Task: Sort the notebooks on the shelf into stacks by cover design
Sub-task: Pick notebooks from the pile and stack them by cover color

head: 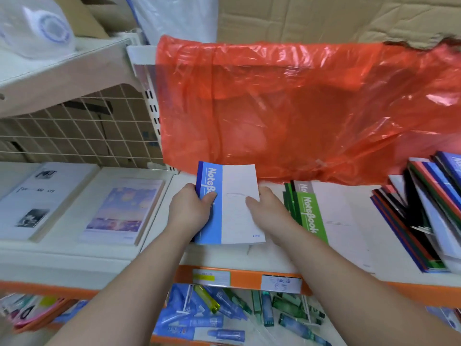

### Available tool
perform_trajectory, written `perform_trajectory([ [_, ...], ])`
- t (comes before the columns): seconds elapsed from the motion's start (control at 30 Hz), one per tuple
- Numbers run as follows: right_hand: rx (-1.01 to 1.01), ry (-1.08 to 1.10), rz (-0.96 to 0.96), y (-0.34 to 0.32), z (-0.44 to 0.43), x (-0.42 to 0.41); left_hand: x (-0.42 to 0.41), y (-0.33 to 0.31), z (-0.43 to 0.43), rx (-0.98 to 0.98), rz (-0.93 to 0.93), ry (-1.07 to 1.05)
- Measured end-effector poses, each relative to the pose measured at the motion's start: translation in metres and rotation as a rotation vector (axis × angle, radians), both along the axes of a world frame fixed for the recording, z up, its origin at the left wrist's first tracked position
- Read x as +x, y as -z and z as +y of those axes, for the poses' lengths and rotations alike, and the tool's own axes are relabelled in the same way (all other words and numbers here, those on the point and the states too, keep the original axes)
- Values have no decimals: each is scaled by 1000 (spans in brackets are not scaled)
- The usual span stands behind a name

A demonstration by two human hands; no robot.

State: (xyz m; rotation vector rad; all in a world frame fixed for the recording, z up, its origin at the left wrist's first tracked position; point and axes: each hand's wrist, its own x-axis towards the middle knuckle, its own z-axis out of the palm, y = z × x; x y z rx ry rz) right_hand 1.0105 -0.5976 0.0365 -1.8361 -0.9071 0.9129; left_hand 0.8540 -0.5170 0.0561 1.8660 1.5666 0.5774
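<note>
Left hand (pixel 190 208) is wrapped round the spine edge of the blue notebook (pixel 235 221), right hand (pixel 268 211) pinched on the opposite edge. Notebook is held just left of the green notebook stack (pixel 311 216), probably to start a separate pile.

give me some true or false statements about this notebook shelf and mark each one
1. The left hand and the right hand both hold the blue notebook. True.
2. The green notebooks lie to the left of the blue notebook. False: they lie to its right.
3. A red plastic bag hangs above and behind the notebooks. True.
4. The mixed pile at the far right is neatly squared. False: its notebooks are fanned out and askew.
</note>
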Motion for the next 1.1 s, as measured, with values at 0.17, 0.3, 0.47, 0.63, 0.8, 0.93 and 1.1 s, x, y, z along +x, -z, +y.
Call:
perform_trajectory([
  [0.17, -60, 11, -185, 1, 15, -7, -10, 9, 15, 0, 34, 4],
  [0.3, -120, 16, -306, 2, 19, -7, -11, 15, 24, 18, 80, 41],
  [0.47, -191, -6, -423, 7, 20, -12, -12, 20, 28, 58, 197, 67],
  [0.63, -224, 1, -456, 18, 21, -13, -14, 22, 29, 64, 229, 97],
  [0.8, -242, 11, -455, 22, 23, -14, -16, 26, 31, 54, 228, 106],
  [0.93, -238, 12, -462, 25, 24, -15, -16, 29, 31, 43, 230, 110],
  [1.1, -248, 19, -484, 26, 26, -15, -16, 29, 31, 25, 234, 115],
])
